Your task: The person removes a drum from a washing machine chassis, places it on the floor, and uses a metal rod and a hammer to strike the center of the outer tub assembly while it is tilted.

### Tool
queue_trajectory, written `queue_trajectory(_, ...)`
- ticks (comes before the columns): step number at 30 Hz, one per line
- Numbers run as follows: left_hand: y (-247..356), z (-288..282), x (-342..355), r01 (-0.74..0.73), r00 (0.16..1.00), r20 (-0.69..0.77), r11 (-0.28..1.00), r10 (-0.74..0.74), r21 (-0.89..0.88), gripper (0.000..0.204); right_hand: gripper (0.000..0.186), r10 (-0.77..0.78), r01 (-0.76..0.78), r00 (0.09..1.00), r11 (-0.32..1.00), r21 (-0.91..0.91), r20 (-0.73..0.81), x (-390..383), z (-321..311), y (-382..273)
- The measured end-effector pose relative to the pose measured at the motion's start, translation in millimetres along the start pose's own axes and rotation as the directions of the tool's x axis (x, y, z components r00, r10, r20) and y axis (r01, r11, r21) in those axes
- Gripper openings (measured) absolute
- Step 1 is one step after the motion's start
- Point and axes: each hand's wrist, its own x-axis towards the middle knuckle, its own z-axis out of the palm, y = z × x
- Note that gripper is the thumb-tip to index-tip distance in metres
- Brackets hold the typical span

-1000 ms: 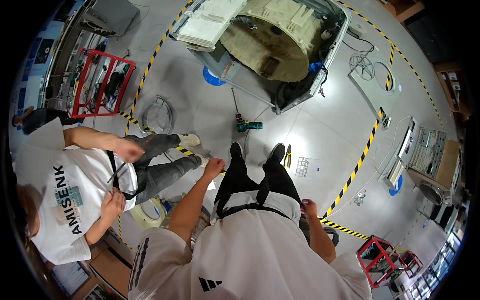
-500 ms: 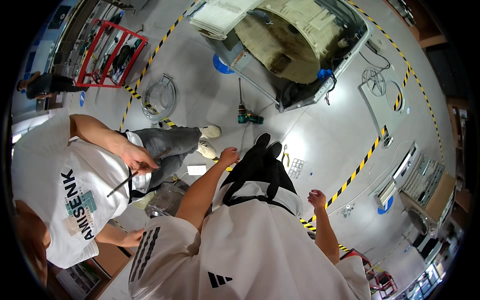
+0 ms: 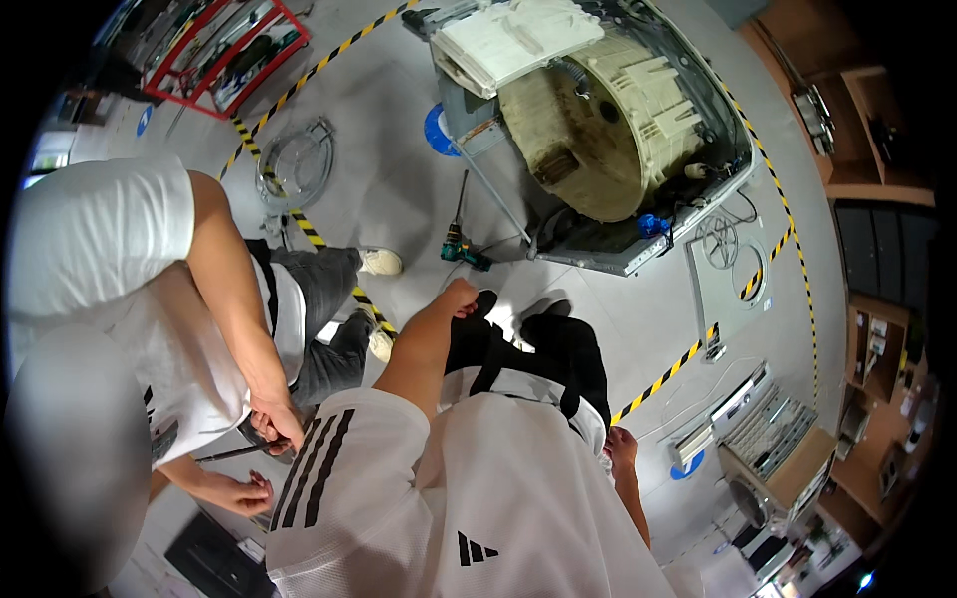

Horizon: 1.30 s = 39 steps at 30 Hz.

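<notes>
My left hand point(image 3: 460, 297) is in front of my body, loosely closed, with nothing visible in it. A green and black power drill point(image 3: 460, 248) with a long bit lies on the floor just beyond it. My right hand point(image 3: 621, 447) hangs by my right hip, fingers loosely bent and apart, partly beside the white shirt; it appears to hold nothing. Ahead on the floor lies an opened washing machine point(image 3: 638, 261), its cream-coloured tub point(image 3: 598, 189) exposed and dirty inside. A co-worker's hand point(image 3: 276, 424) at left grips a thin dark rod point(image 3: 234, 452).
A round washer door point(image 3: 321, 169) lies at far left, near a red tool cart point(image 3: 227, 110). A panel with a round hole point(image 3: 726, 299) and a spoked wheel rests at right. Further right are a dismantled appliance point(image 3: 773, 439) and wooden shelves point(image 3: 877, 369). Striped tape point(image 3: 663, 382) marks the floor.
My view has shifted, and the washing machine now appears lower and further right. The co-worker has leaned in closer at left, the rod held lower. My right hand sits lower, nearer my hip.
</notes>
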Motion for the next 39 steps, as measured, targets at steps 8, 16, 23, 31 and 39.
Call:
queue_trajectory(8,-6.2,32.7,-3.7,-0.060,0.980,-0.197,0.963,0.007,-0.264,0.072,0.016,-0.190,0.312,0.922,0.880,-0.357,0.337,158.3,-73.5,-64.6)
queue_trajectory(16,33.9,174.3,-54.4,-0.052,0.984,-0.171,0.843,-0.047,-0.535,0.076,0.027,-0.125,0.230,0.934,0.927,-0.297,0.335,267.0,-150.9,-251.1)
queue_trajectory(23,64.7,197.7,-63.2,-0.269,0.945,-0.323,0.691,0.055,-0.671,0.081,0.026,-0.117,0.309,0.908,0.835,-0.454,0.402,307.0,-159.6,-333.4)
queue_trajectory(31,21.2,278.0,-44.0,-0.436,0.882,-0.457,0.572,0.117,-0.695,0.069,0.027,-0.126,0.517,0.789,0.665,-0.539,0.601,310.6,-121.2,-339.2)
queue_trajectory(39,-57.6,386.1,-45.2,0.008,0.906,-0.278,0.670,-0.319,-0.743,0.020,0.026,-0.092,0.495,0.820,0.610,-0.619,0.565,299.2,-124.8,-365.5)
